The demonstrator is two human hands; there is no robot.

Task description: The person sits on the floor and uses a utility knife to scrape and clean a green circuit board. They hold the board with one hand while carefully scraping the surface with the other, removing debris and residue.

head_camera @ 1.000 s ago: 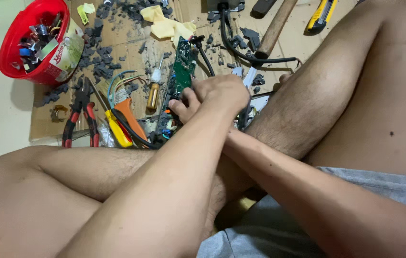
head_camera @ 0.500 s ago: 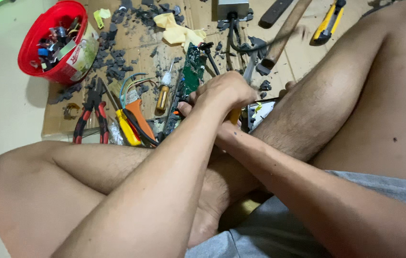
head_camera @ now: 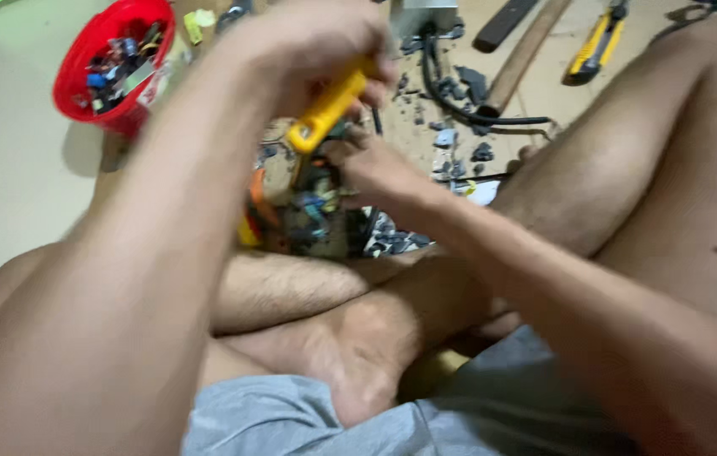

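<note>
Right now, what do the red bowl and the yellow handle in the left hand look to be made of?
Red bowl: likely moulded plastic, an even, slightly glossy red with a thin rim. Yellow handle in the left hand: probably hard plastic, a smooth, uniform yellow, though blur hides any texture.

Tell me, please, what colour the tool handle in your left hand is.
Yellow handle, left hand, head view.
</note>
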